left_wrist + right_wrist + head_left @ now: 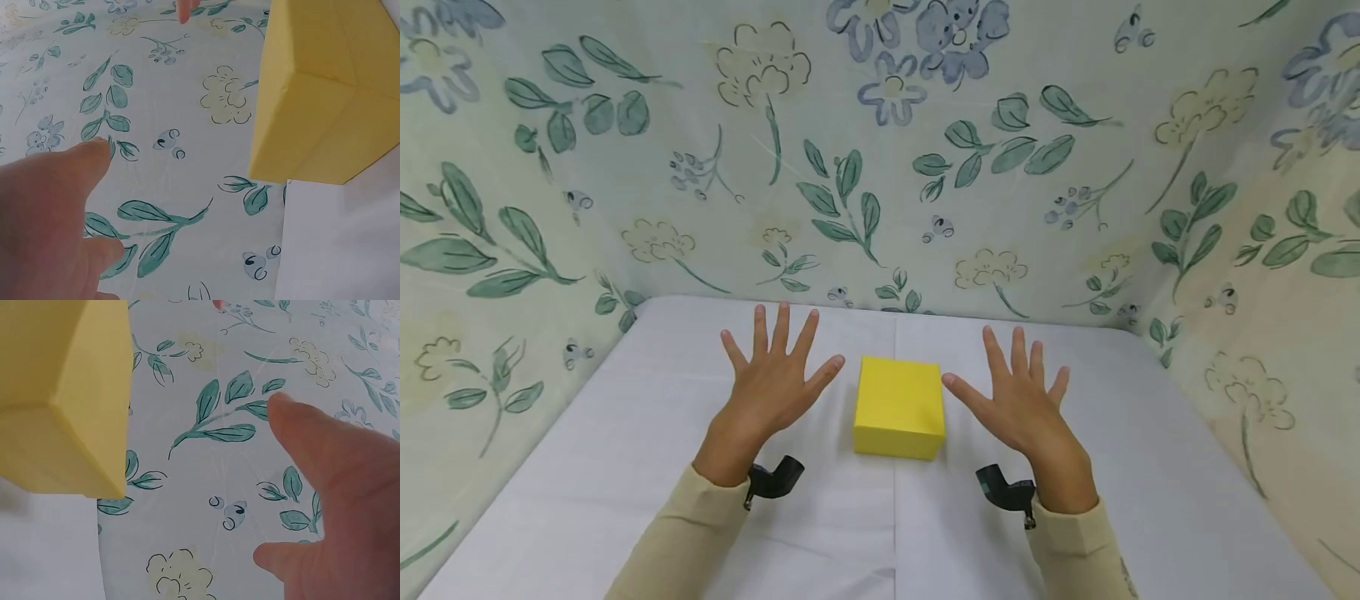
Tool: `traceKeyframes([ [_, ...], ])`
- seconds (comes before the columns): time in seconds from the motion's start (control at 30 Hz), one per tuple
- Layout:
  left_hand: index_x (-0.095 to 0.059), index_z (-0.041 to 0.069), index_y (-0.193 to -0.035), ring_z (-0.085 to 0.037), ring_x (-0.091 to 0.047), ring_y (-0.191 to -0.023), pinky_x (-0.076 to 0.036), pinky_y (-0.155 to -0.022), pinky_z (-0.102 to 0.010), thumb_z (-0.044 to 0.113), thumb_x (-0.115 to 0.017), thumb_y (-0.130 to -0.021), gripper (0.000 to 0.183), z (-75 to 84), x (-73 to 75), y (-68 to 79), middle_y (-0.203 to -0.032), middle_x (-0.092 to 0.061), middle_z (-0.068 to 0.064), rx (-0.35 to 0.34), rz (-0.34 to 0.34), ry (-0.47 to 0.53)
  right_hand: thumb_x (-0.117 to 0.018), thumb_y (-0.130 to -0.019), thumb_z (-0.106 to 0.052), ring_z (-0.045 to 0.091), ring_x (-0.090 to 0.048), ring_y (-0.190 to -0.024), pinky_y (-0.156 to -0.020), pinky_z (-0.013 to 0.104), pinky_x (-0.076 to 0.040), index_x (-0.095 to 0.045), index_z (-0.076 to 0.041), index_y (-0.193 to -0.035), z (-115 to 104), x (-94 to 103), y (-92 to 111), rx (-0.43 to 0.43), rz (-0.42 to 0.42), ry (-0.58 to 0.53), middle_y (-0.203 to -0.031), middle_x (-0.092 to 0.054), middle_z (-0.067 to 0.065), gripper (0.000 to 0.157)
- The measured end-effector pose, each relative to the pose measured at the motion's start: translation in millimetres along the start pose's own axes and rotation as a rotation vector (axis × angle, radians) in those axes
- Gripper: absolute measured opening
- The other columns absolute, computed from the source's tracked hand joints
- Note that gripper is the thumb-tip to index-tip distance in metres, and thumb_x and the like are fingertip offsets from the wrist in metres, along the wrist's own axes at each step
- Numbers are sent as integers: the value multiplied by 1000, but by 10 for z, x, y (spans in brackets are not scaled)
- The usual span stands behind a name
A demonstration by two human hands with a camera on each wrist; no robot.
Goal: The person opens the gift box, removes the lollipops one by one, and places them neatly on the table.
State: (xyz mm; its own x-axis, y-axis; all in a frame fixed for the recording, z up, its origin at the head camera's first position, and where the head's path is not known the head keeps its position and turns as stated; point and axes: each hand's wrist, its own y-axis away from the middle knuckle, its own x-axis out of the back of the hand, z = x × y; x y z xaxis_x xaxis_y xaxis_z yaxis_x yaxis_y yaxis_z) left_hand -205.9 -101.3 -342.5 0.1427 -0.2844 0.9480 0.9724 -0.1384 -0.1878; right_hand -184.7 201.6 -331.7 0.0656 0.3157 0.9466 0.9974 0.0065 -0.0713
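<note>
A plain yellow box (900,396) rests on the white table surface between two spread hands. To its left, the left hand (769,383) has straight, fanned fingers, palm away from the head camera, its thumb apart from the box. On the other side, the right hand (1022,404) is spread the same way, its thumb tip close to the box's right side; whether they touch I cannot tell. Neither hand holds anything. Part of the box (331,94) fills the upper right of the left wrist view, and its other side (69,394) fills the upper left of the right wrist view.
White cloth (820,542) with a centre crease covers the table. Floral fabric (880,167) hangs behind it and along both sides. A black wrist camera (777,477) sits at the left cuff, another black camera (1006,490) at the right cuff.
</note>
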Motion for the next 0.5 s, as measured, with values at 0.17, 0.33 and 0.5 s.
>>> traceKeyframes([
  [0.17,-10,25,-156,-40,20,-142,20,-100,-73,75,-22,-90,84,31,5,-3,-160,9,-14,-18,9,-14,-35,-80,-83,48,18,-140,-99,74,19,-3,-21,-157,-27,-29,-10,4,4,14,-158,14,22,104],
  [0.33,-10,26,-156,-40,19,-143,19,-101,-73,74,-24,-90,83,68,-24,28,-160,8,-14,-15,11,-41,-38,-81,-81,49,15,-141,-100,74,18,-6,-20,-157,-46,-76,-8,16,3,22,-158,11,23,102],
  [0.5,-15,23,-156,-40,15,-144,16,-103,-72,72,-29,-91,82,77,-46,42,-161,4,-14,-29,9,-38,-44,-82,-78,48,13,-141,-101,74,15,-5,-20,-157,-70,-73,-16,29,3,-5,-158,10,22,102],
])
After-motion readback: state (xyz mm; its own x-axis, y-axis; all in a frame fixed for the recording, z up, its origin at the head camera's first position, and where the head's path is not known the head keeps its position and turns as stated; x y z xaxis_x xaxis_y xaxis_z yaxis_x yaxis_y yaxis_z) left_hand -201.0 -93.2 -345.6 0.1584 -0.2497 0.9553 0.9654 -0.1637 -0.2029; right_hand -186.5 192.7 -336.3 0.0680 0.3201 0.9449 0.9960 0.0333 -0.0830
